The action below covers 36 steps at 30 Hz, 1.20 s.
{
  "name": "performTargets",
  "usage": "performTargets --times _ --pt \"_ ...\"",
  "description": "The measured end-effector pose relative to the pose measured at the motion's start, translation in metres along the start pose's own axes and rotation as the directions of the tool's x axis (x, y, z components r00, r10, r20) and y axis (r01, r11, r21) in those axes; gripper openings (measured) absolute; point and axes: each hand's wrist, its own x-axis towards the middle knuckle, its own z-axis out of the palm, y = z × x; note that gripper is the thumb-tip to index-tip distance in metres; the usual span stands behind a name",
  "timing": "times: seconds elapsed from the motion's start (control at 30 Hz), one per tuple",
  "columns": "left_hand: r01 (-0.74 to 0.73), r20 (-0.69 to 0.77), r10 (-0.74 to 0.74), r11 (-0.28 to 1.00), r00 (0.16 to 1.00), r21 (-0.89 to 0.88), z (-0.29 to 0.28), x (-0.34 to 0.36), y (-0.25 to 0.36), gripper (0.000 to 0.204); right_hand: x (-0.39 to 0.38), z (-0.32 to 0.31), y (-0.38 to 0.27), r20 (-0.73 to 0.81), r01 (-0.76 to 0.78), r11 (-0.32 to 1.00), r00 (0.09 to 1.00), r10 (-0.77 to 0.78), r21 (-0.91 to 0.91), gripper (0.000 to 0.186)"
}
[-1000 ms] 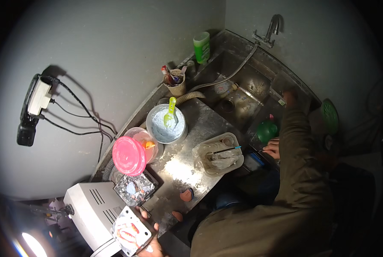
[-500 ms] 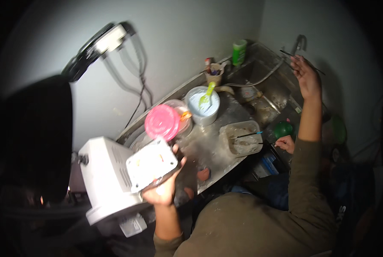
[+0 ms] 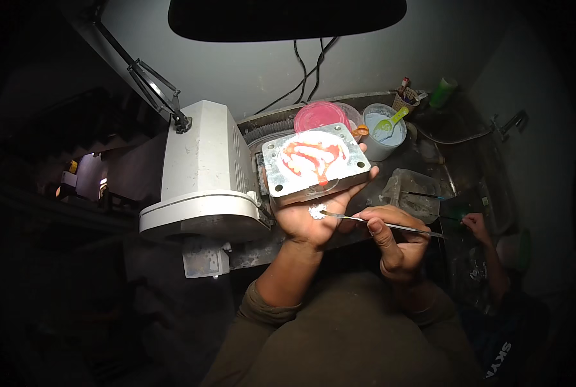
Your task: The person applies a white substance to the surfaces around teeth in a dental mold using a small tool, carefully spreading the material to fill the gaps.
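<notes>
My left hand (image 3: 301, 222) is palm up, holding a rectangular metal mould (image 3: 283, 161) with four corner holes. In its round middle lie white plaster and a red, arch-shaped piece with tooth-like shapes (image 3: 304, 155). A small patch of white material (image 3: 317, 211) lies on my palm below the mould. My right hand (image 3: 397, 251) holds a thin metal tool (image 3: 352, 217) pinched between fingers and thumb, its tip at that white patch.
A white machine (image 3: 201, 161) stands left, under a lamp arm. Behind are a pink lid (image 3: 317, 113), a powder tub with green scoop (image 3: 375, 142), and a sink faucet (image 3: 514, 124). A plastic tub (image 3: 417, 184) stands right; another person's hand (image 3: 472, 226) holds a thin tool nearby.
The view has turned toward the machine. My right hand has come from the sink area down to my left palm with the tool. The mould is raised beside the machine.
</notes>
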Motion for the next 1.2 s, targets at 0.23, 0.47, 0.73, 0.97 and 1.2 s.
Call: performTargets --times 0.23,0.47,0.73,0.97,1.2 --pt "0.038 -0.059 -0.036 0.999 0.998 0.034 0.011 -0.022 0.009 0.084 -0.023 0.026 0.0 0.022 0.105 0.983 0.994 -0.103 -0.15 0.01" --pt "0.051 -0.082 -0.051 0.999 0.995 0.005 0.015 -0.035 0.011 0.084 -0.032 0.033 -0.006 0.04 0.143 0.974 0.99 -0.138 -0.176 0.01" --pt "0.059 -0.07 -0.058 0.998 0.996 0.017 0.011 -0.043 0.005 0.088 -0.038 0.032 -0.007 0.032 0.147 0.969 0.989 -0.144 -0.197 0.009" --pt "0.039 -0.037 -0.039 0.999 0.999 0.008 0.006 -0.044 -0.001 0.101 -0.039 0.026 -0.01 0.038 0.17 0.962 0.985 -0.166 -0.215 0.008" --pt "0.031 -0.019 -0.03 0.998 0.999 0.052 0.003 -0.039 -0.008 0.099 -0.038 0.016 -0.007 0.05 0.152 0.958 0.988 -0.144 -0.245 0.007"
